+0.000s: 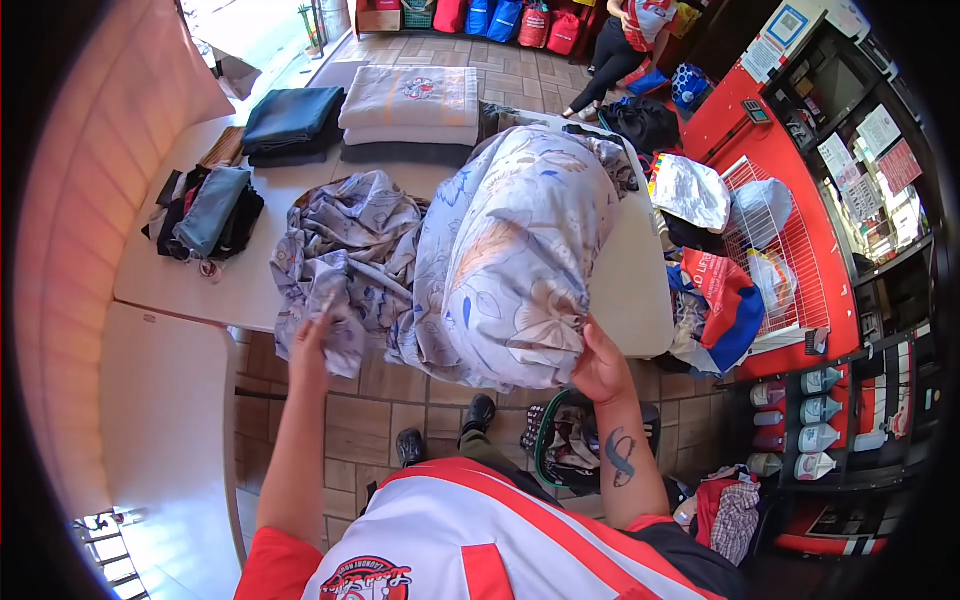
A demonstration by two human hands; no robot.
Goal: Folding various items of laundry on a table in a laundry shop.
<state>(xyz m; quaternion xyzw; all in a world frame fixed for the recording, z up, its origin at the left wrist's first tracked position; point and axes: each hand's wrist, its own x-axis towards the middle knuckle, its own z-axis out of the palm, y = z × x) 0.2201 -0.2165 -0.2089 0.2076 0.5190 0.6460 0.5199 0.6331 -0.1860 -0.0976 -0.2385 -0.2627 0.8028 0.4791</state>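
Note:
A large floral bedsheet lies bunched across the white folding table (634, 300). Its puffed, rounded part (517, 247) is at the centre right, gathered at the near end, where my right hand (602, 364) grips the fabric. The looser, crumpled part (356, 225) spreads to the left and hangs over the table's front edge. My left hand (313, 341) is at that hanging cloth; its fingertips are blurred, so I cannot tell whether they pinch it.
Folded jeans (289, 124), a folded cream blanket (409, 101) and small folded clothes (210, 214) lie on the table. Below stands a laundry basket (551, 457). Bags (720, 300) and a wire rack (802, 262) are at right. Another person (622, 52) stands beyond.

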